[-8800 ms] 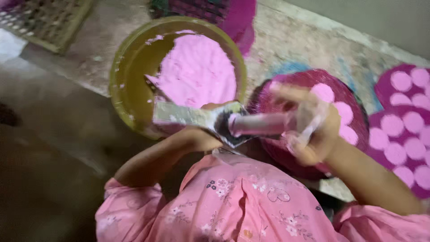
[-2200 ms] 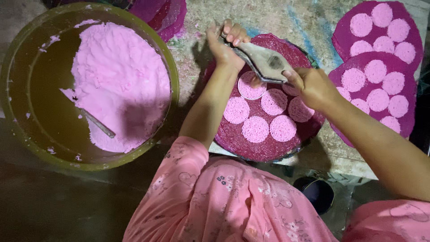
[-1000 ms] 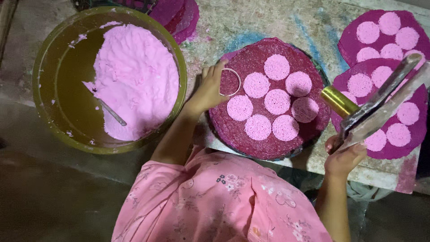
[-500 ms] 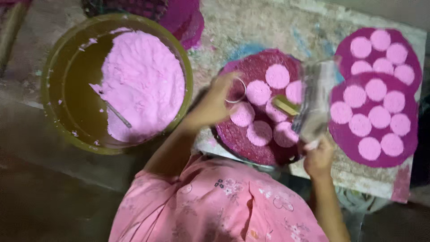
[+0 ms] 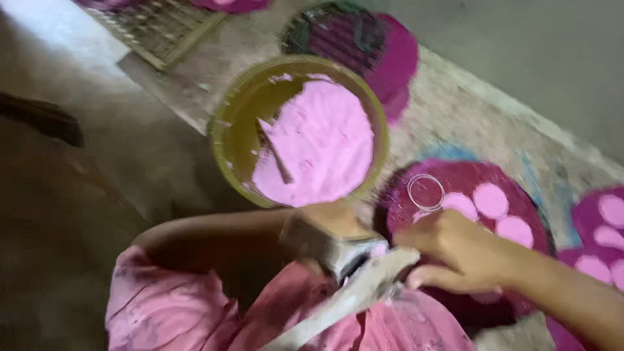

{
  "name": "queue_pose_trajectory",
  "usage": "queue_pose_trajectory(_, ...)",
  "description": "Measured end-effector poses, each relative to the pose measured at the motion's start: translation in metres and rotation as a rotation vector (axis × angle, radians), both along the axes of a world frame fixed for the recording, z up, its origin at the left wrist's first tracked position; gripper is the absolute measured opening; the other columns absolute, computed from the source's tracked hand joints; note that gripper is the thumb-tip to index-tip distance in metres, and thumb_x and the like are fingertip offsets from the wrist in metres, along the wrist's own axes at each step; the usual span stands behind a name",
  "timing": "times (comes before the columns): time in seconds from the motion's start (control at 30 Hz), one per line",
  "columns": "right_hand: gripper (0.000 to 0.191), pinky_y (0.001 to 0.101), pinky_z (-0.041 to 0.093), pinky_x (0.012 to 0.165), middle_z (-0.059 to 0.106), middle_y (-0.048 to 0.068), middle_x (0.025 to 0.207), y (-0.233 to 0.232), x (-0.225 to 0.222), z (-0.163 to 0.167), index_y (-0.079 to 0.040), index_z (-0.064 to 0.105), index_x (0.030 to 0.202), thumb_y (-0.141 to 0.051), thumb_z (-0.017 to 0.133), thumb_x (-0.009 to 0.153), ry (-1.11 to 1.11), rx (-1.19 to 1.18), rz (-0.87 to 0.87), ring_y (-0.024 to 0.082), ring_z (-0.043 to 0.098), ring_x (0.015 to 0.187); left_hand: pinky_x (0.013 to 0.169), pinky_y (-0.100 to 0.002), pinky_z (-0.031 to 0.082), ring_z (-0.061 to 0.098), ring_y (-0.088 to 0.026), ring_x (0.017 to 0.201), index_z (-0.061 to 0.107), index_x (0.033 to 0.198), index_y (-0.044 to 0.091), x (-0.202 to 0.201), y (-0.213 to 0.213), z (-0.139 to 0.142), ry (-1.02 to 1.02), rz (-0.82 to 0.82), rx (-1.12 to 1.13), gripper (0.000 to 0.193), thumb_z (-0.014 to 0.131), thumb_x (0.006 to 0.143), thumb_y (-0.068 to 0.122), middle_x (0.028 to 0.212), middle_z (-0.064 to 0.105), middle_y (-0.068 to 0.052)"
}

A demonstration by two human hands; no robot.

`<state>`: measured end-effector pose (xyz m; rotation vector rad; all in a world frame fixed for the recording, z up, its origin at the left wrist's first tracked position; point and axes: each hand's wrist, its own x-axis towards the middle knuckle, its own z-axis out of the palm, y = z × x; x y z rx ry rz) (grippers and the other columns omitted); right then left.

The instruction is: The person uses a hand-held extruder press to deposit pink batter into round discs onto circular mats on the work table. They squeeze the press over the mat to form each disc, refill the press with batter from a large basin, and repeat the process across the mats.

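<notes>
A: Press (image 5: 344,250), metal, gripped by both the left hand (image 5: 325,224) and right hand (image 5: 455,250), beside the bowl (image 5: 227,130) of pink paste (image 5: 318,143).

B: Looks like refilling; the round tray (image 5: 520,195) waits alongside.

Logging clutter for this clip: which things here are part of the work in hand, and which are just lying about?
In use:
- metal press tool, held by both hands: left hand, right hand
- bowl of pink paste
- round mat with pink discs
- clear ring

Lying about:
- wire rack
- stacked mats
</notes>
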<state>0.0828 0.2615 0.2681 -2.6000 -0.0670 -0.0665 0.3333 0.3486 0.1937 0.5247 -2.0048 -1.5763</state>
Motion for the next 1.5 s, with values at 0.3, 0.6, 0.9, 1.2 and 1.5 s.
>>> queue_pose_trajectory(0.3, 0.047, 0.0411, 0.051, 0.061, 0.064, 0.010, 0.075, 0.003, 0.074, -0.043, -0.005, 0.068, 0.097, -0.049, 0.051, 0.101, 0.055, 0.597, 0.068, 0.027, 0.069, 0.068, 0.104, -0.045, 0.049, 0.061, -0.033, 0.123, 0.053, 0.119, 0.007, 0.132, 0.028, -0.068, 0.237, 0.099, 0.525, 0.035, 0.066, 0.091, 0.024, 0.132, 0.063, -0.017)
queue_pose_trajectory(0.6, 0.032, 0.0371, 0.051, 0.068, 0.066, 0.004, 0.082, -0.076, 0.123, -0.002, -0.016, 0.071, 0.111, -0.026, 0.078, 0.081, -0.265, -1.033, -0.028, 0.021, 0.067, 0.077, 0.098, -0.042, 0.058, 0.071, -0.030, 0.114, 0.060, 0.106, 0.008, 0.220, 0.035, -0.082, 0.470, 0.162, 0.771, 0.020, 0.060, 0.095, 0.024, 0.124, 0.071, -0.015)
queue_pose_trajectory(0.9, 0.039, 0.0499, 0.051, 0.087, 0.065, 0.023, 0.116, -0.078, 0.251, -0.109, -0.003, 0.062, 0.127, -0.006, 0.070, 0.089, -0.246, -0.113, -0.593, 0.044, 0.063, 0.105, 0.074, -0.038, 0.053, 0.064, -0.021, 0.084, 0.068, 0.113, 0.002, 0.208, 0.005, -0.151, 0.279, 1.305, 0.263, 0.021, 0.072, 0.097, 0.016, 0.096, 0.068, -0.013)
queue_pose_trajectory(1.2, 0.020, 0.0452, 0.059, 0.056, 0.074, 0.018, 0.083, -0.092, 0.305, -0.192, 0.000, 0.066, 0.106, -0.008, 0.049, 0.099, 0.323, -0.560, -0.377, 0.034, 0.075, 0.071, 0.086, -0.033, 0.055, 0.068, -0.020, 0.093, 0.065, 0.115, 0.004, 0.192, -0.017, -0.135, 0.144, 1.674, -0.406, 0.029, 0.080, 0.093, 0.012, 0.104, 0.069, -0.007)
queue_pose_trajectory(1.5, 0.024, 0.0389, 0.061, 0.054, 0.074, 0.014, 0.075, -0.057, 0.305, -0.168, 0.001, 0.066, 0.102, -0.011, 0.045, 0.103, 0.641, -0.723, -0.071, 0.026, 0.074, 0.063, 0.082, -0.033, 0.056, 0.069, -0.020, 0.090, 0.066, 0.109, 0.006, 0.193, -0.014, -0.123, 0.086, 1.673, -0.458, 0.025, 0.082, 0.091, 0.015, 0.100, 0.068, -0.007)
